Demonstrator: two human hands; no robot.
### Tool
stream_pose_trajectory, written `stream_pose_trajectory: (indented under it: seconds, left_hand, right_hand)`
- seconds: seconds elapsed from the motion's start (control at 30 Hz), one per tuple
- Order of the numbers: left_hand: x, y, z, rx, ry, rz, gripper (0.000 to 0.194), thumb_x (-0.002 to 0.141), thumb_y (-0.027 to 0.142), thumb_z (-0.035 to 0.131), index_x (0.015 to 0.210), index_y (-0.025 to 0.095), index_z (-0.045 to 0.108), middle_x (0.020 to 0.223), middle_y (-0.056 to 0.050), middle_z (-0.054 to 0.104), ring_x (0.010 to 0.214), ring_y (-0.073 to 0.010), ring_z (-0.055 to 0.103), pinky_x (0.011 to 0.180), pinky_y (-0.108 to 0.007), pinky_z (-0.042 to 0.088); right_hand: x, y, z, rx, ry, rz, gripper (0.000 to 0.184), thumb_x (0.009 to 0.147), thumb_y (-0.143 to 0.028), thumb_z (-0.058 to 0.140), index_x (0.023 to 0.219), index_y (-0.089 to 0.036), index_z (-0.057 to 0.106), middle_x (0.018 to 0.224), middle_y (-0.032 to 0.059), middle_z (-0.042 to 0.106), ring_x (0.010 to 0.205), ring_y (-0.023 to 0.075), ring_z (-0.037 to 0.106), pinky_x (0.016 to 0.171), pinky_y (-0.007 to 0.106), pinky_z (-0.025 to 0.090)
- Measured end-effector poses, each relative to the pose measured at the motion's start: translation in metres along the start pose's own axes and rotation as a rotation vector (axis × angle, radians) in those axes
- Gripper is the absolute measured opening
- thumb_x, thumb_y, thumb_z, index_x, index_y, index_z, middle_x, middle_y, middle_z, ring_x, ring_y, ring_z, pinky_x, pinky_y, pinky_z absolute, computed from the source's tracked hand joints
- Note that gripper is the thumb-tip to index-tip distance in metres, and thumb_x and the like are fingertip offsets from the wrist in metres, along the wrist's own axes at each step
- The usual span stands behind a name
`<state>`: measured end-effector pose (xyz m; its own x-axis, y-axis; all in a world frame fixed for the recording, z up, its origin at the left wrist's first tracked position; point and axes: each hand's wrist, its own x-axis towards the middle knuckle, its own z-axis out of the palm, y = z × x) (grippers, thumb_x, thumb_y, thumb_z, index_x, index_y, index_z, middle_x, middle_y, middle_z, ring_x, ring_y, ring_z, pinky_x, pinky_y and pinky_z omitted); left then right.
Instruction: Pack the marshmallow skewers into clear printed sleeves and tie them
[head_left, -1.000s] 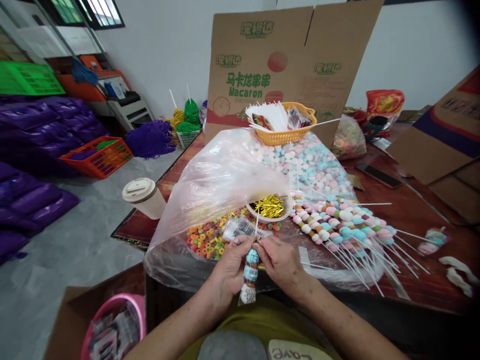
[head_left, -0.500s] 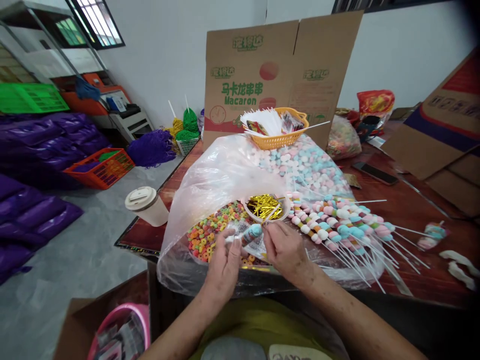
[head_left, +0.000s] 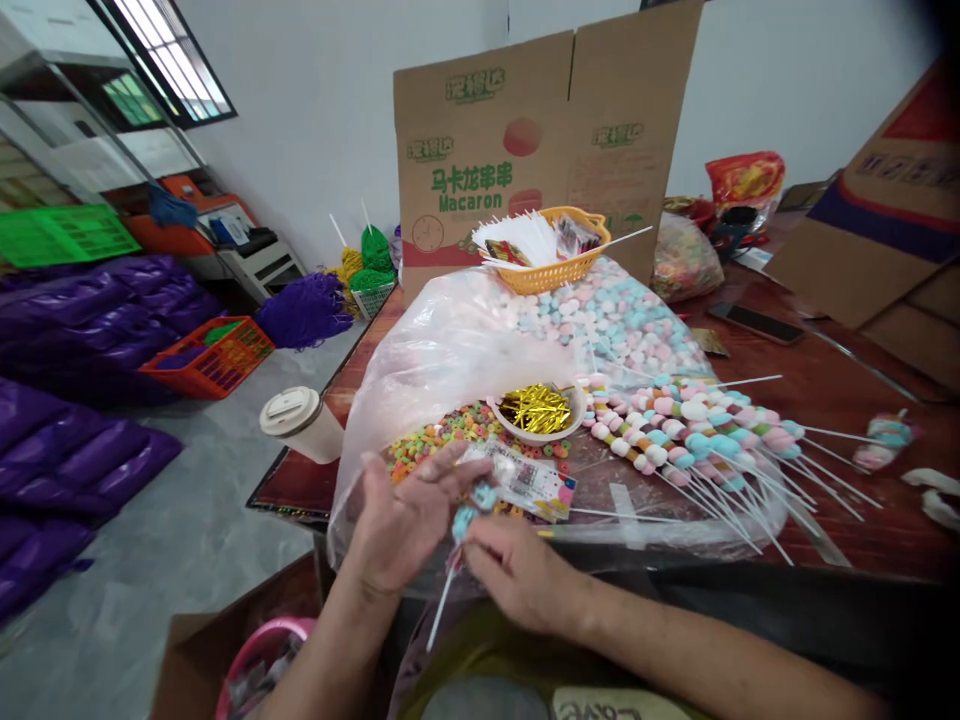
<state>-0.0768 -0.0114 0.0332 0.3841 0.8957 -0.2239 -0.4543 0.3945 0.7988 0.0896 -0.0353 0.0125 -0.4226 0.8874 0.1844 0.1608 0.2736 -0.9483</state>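
My right hand (head_left: pixel 517 575) pinches a marshmallow skewer (head_left: pixel 463 522) near the base of its blue sweets; the white stick slants down from the grip. Opposite it, my left hand (head_left: pixel 409 510) is open, palm turned up and fingers stretched toward the skewer's top. A clear printed bag (head_left: pixel 536 485) lies just beyond the fingertips, over colourful cereal rings (head_left: pixel 427 445). Behind it, a white bowl (head_left: pixel 525 437) holds gold twist ties (head_left: pixel 536 408). To the right, several finished-looking marshmallow skewers (head_left: pixel 690 430) are piled on the plastic sheet.
A lidded cup (head_left: pixel 304 425) stands by the table's left edge. An orange basket (head_left: pixel 559 275) with white sticks sits on loose marshmallows (head_left: pixel 630 320), before a tall cardboard box (head_left: pixel 487 130). At right lie a phone (head_left: pixel 761 323) and one wrapped skewer (head_left: pixel 885 440).
My right hand has come down and left, bringing the skewer closer to me with its stick pointing down. My left hand has moved left and opened out, palm up.
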Motion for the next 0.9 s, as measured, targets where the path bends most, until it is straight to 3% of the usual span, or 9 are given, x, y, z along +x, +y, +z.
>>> stream_pose_trajectory:
  seconds: [0.1, 0.2, 0.27, 0.33, 0.4, 0.5, 0.67, 0.8, 0.9]
  left_hand:
    - [-0.001, -0.009, -0.004, -0.022, -0.079, -0.071, 0.087, 0.066, 0.083, 0.020, 0.080, 0.013, 0.070, 0.054, -0.012, 0.065, 0.064, -0.0256, 0.063, 0.080, -0.043, 0.043]
    - [0.004, -0.017, -0.007, 0.071, -0.124, -0.321, 0.089, 0.065, 0.084, 0.022, 0.070, 0.009, 0.069, 0.053, -0.013, 0.063, 0.058, -0.0243, 0.062, 0.073, -0.039, 0.046]
    - [0.006, -0.015, -0.005, -0.013, -0.039, -0.271, 0.084, 0.066, 0.082, 0.028, 0.086, 0.011, 0.068, 0.065, -0.012, 0.067, 0.070, -0.0247, 0.064, 0.073, -0.037, 0.047]
    - [0.003, -0.005, -0.001, -0.068, -0.002, -0.127, 0.083, 0.064, 0.084, 0.028, 0.088, 0.015, 0.068, 0.066, -0.010, 0.067, 0.071, -0.0248, 0.064, 0.070, -0.037, 0.048]
    - [-0.003, 0.005, 0.003, -0.011, -0.091, -0.069, 0.084, 0.059, 0.087, 0.029, 0.070, 0.014, 0.069, 0.057, -0.010, 0.064, 0.061, -0.0245, 0.062, 0.061, -0.035, 0.048]
    - [-0.009, 0.003, 0.008, 0.276, -0.291, -0.299, 0.072, 0.074, 0.073, 0.035, 0.068, 0.010, 0.070, 0.064, -0.013, 0.067, 0.054, -0.0215, 0.060, 0.057, -0.034, 0.047]
    - [-0.003, -0.034, 0.022, 0.359, -0.078, -0.126, 0.031, 0.085, 0.039, 0.048, 0.097, 0.016, 0.067, 0.099, -0.007, 0.067, 0.090, -0.0199, 0.058, 0.087, -0.035, 0.043]
    - [0.002, -0.043, 0.033, 0.205, 0.058, -0.233, 0.026, 0.076, 0.037, 0.061, 0.085, 0.013, 0.068, 0.084, -0.008, 0.068, 0.084, -0.0214, 0.060, 0.081, -0.035, 0.045]
    - [0.007, -0.042, 0.035, 0.228, 0.195, -0.108, 0.026, 0.068, 0.037, 0.068, 0.080, 0.014, 0.067, 0.075, -0.005, 0.067, 0.078, -0.0199, 0.060, 0.076, -0.030, 0.045]
  right_hand:
    - [0.002, -0.005, -0.007, 0.082, 0.175, 0.148, 0.025, 0.085, -0.022, 0.035, 0.062, -0.019, 0.041, 0.051, -0.0059, 0.036, 0.048, 0.0091, 0.036, 0.051, 0.021, 0.033]
    - [-0.001, -0.013, -0.007, -0.003, 0.099, -0.013, 0.022, 0.086, -0.023, 0.036, 0.068, -0.018, 0.047, 0.059, -0.0032, 0.046, 0.056, 0.0101, 0.043, 0.056, 0.022, 0.036]
    - [-0.002, -0.011, -0.001, -0.126, -0.015, -0.124, 0.016, 0.081, -0.019, 0.043, 0.067, -0.018, 0.050, 0.065, -0.0013, 0.053, 0.061, 0.0106, 0.046, 0.059, 0.022, 0.037]
    - [0.001, 0.000, 0.002, -0.218, -0.001, -0.067, 0.016, 0.077, -0.016, 0.045, 0.060, -0.017, 0.047, 0.059, -0.0025, 0.050, 0.056, 0.0097, 0.043, 0.053, 0.021, 0.034]
    - [0.006, 0.011, -0.002, -0.247, 0.132, 0.062, 0.023, 0.078, -0.016, 0.042, 0.055, -0.019, 0.038, 0.051, -0.0044, 0.042, 0.051, 0.0091, 0.038, 0.048, 0.021, 0.028]
    - [0.009, 0.014, -0.013, -0.272, 0.291, 0.108, 0.025, 0.081, -0.018, 0.038, 0.057, -0.020, 0.033, 0.054, -0.0044, 0.038, 0.055, 0.0100, 0.036, 0.051, 0.022, 0.027]
    - [-0.005, -0.002, -0.005, -0.047, 0.259, 0.185, 0.025, 0.082, -0.024, 0.041, 0.058, -0.020, 0.033, 0.055, -0.0044, 0.038, 0.054, 0.0097, 0.036, 0.051, 0.022, 0.029]
    - [-0.010, 0.009, 0.005, 0.211, 0.138, 0.346, 0.033, 0.086, -0.038, 0.039, 0.058, -0.019, 0.039, 0.049, -0.0050, 0.040, 0.048, 0.0083, 0.037, 0.045, 0.019, 0.032]
    - [-0.013, 0.019, -0.001, 0.241, -0.005, 0.403, 0.054, 0.089, -0.051, 0.025, 0.050, -0.018, 0.045, 0.038, -0.0036, 0.040, 0.037, 0.0080, 0.034, 0.038, 0.020, 0.030]
